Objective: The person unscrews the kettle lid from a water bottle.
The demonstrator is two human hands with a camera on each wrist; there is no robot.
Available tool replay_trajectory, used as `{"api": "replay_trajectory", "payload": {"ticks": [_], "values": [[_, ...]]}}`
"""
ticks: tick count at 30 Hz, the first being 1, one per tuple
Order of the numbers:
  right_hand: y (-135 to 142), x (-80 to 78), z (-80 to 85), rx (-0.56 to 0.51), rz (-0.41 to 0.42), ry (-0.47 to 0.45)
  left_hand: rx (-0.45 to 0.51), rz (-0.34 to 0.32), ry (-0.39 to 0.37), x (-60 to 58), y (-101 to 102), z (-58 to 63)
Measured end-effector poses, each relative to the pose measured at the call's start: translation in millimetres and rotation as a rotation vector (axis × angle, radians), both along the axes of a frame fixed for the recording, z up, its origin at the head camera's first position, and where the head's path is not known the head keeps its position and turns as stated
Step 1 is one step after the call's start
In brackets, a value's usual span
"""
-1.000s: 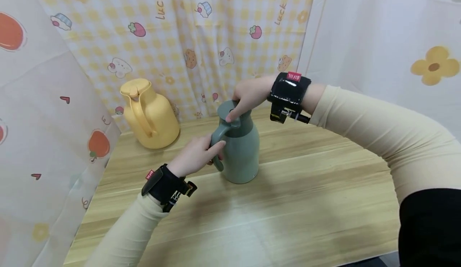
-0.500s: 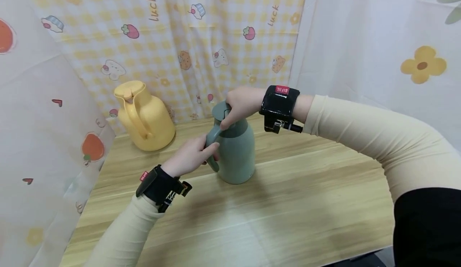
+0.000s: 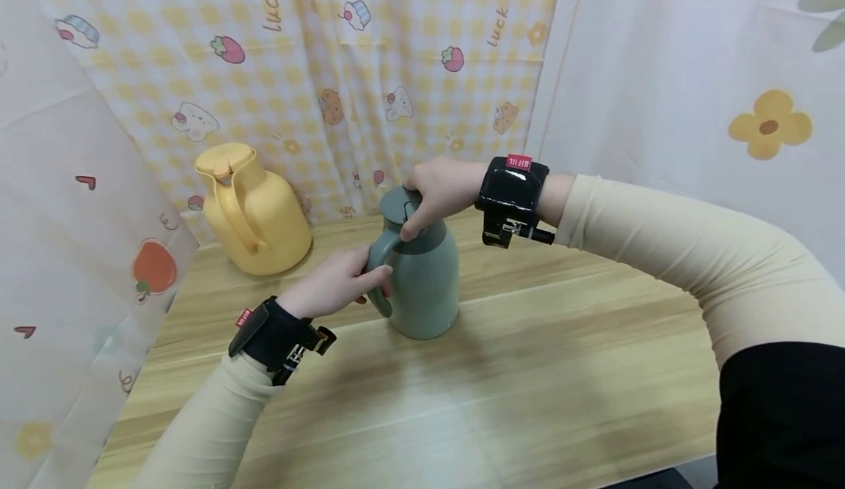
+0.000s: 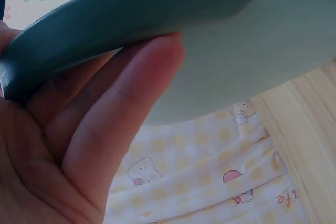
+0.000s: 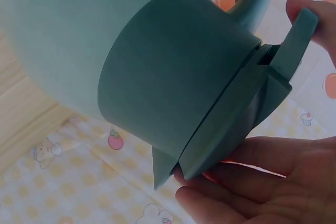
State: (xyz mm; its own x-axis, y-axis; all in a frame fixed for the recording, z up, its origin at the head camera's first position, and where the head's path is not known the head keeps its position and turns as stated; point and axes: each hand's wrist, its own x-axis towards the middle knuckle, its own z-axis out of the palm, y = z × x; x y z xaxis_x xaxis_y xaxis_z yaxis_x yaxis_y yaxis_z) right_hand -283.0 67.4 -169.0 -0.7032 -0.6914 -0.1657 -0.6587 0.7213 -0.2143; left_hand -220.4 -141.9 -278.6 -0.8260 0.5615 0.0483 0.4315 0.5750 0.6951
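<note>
A sage-green vacuum jug (image 3: 422,284) with a darker collar stands upright on the wooden table. Its curved handle (image 4: 131,19) is held by my left hand (image 3: 333,280), with the fingers round it and the thumb along the side. My right hand (image 3: 444,190) grips the round lid (image 5: 226,124) from above. In the right wrist view, the thumb touches the tip of the lid's raised lever (image 5: 296,43), while the other fingers press the lid's edge by the spout (image 5: 163,169). The lid sits in the jug's mouth. The head view partly hides it behind the right hand.
A yellow jug (image 3: 257,214) stands at the back left, against a checked curtain (image 3: 290,64). White printed curtains (image 3: 660,71) hang at both sides. The wooden table (image 3: 561,342) extends to the right and toward the front.
The head view has shifted a little, so the scene sits further left. My right thumb has slid off the lid's top toward the handle side. My left hand keeps its hold.
</note>
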Motion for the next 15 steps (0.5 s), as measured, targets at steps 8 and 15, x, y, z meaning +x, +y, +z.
{"api": "replay_trajectory", "payload": {"ticks": [8, 15], "values": [[2.6, -4.2, -1.4, 0.007, 0.056, -0.009, -0.008, -0.006, -0.006, -0.2, -0.6, -2.0], [7.0, -12.8, -1.7, -0.006, 0.119, -0.037, -0.021, -0.005, 0.006, -1.5, -0.3, -0.1]]}}
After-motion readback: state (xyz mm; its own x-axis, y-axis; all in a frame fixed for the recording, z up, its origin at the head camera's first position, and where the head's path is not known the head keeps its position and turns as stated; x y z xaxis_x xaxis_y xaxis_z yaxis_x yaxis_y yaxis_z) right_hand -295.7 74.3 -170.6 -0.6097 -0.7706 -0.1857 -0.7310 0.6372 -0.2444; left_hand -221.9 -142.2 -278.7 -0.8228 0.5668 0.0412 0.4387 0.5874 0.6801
